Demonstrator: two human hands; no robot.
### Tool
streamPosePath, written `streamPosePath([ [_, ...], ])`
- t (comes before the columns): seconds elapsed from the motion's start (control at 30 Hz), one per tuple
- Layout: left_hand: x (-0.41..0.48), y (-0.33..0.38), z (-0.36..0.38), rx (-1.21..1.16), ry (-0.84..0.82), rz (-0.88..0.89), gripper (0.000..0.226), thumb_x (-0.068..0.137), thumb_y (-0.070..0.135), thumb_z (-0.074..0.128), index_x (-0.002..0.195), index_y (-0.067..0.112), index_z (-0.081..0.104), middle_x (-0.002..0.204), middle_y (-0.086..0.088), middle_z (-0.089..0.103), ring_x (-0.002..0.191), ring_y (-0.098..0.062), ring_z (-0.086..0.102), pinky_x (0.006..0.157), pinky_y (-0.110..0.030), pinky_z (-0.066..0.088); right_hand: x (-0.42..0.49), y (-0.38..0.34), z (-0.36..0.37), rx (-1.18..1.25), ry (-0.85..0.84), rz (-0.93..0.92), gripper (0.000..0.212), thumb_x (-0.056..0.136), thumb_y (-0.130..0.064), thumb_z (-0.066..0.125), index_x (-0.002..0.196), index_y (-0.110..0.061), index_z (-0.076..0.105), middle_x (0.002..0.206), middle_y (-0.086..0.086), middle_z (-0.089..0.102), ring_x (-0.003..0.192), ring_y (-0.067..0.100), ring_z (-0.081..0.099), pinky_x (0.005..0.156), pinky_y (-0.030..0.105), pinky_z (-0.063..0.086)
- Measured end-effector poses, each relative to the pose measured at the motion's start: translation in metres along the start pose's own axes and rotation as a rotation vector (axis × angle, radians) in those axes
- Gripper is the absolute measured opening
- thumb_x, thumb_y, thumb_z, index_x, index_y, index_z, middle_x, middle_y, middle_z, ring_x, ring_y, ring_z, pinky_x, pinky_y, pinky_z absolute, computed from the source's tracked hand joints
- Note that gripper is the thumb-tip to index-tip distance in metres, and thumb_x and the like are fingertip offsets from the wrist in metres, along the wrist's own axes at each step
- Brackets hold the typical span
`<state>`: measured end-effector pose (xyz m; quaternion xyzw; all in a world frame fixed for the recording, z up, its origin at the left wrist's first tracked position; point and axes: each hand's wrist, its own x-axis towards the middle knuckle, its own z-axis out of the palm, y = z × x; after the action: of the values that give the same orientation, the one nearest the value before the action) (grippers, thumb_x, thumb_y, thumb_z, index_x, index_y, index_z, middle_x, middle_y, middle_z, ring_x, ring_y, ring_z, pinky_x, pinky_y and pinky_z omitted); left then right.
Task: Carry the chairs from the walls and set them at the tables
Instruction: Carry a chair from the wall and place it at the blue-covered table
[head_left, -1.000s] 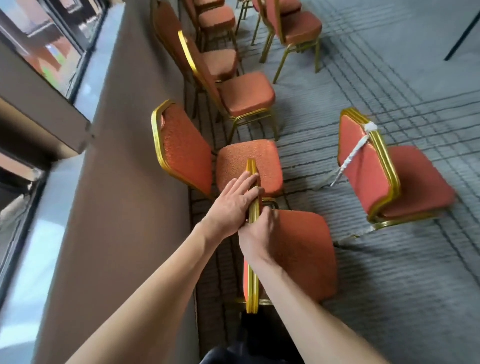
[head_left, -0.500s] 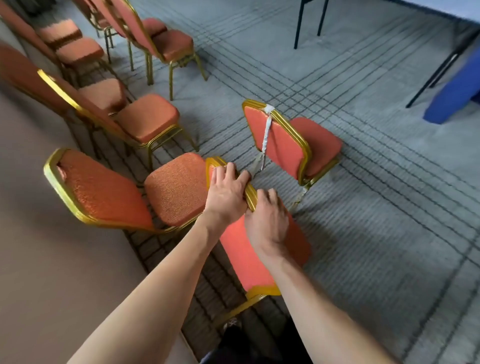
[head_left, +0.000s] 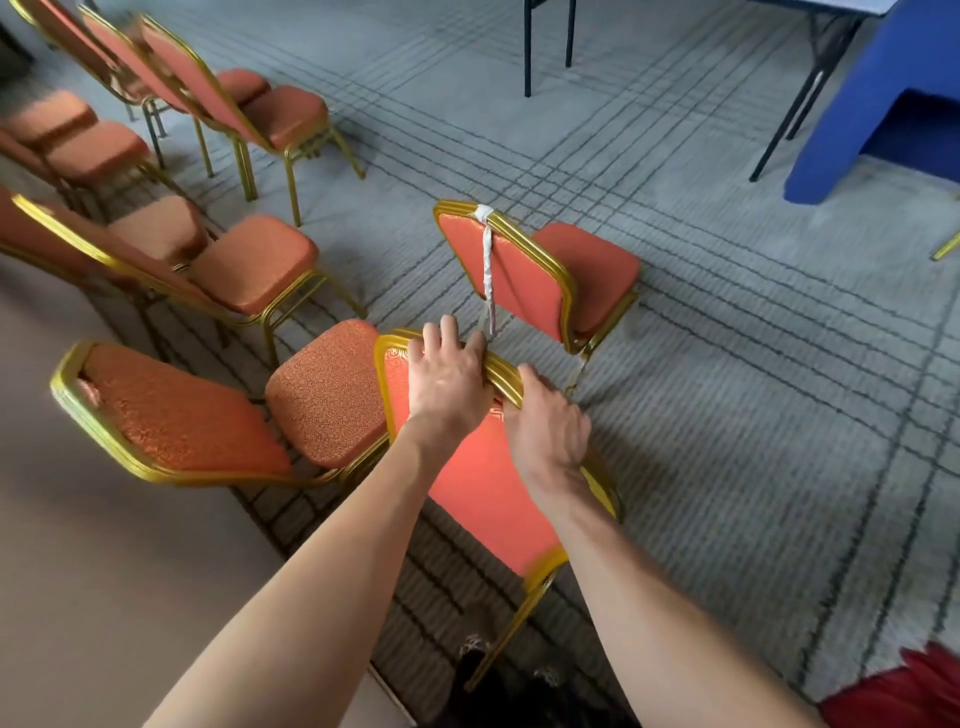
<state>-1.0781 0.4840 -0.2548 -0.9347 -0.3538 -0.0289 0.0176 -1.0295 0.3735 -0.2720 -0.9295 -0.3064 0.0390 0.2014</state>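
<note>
Both hands grip the gold top rail of the held chair (head_left: 483, 483) at near centre, its orange back tilted toward the camera. The left hand (head_left: 448, 387) is curled over the rail and the right hand (head_left: 546, 434) is clamped on it just beside, to the right. Just beyond, a second chair (head_left: 524, 280) stands apart on the grey carpet (head_left: 727, 364) with a white strap (head_left: 488, 265) tied to its top rail and hanging down. A row of like chairs (head_left: 176, 415) runs along the left, with a blue-draped table (head_left: 872, 93) and dark table legs (head_left: 550, 41) at far right.
</note>
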Motion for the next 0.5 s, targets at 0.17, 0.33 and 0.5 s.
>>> streamPosePath([
  [0.17,-0.010,0.007,0.001,-0.007,-0.011,-0.061,0.032,0.087,0.036,0.051,0.115,0.020,0.054,0.116,-0.009,0.041,0.112,-0.033,0.039,0.096,-0.047,0.034,-0.001,0.011,-0.001,-0.023,0.033,-0.048,0.039,0.089,-0.034,0.072,0.123,-0.030,0.054,0.109,0.000,0.072,0.093,0.027,0.072,0.068,0.036,0.048],
  [0.33,-0.025,0.002,-0.001,-0.028,0.003,-0.113,0.032,0.087,0.040,0.049,0.113,0.023,0.057,0.113,-0.009,0.040,0.107,-0.032,0.037,0.091,-0.044,0.034,-0.002,0.021,0.001,0.003,0.065,-0.205,0.028,0.084,-0.033,0.074,0.107,-0.027,0.061,0.092,0.001,0.074,0.081,0.030,0.072,0.058,0.034,0.043],
  [0.5,-0.032,-0.007,0.000,-0.006,-0.013,-0.114,0.037,0.086,0.047,0.048,0.112,0.024,0.059,0.109,-0.009,0.042,0.104,-0.032,0.039,0.091,-0.046,0.033,-0.001,0.020,0.003,0.003,0.091,-0.259,0.018,0.083,-0.036,0.073,0.093,-0.026,0.061,0.080,0.001,0.073,0.070,0.031,0.070,0.055,0.031,0.034],
])
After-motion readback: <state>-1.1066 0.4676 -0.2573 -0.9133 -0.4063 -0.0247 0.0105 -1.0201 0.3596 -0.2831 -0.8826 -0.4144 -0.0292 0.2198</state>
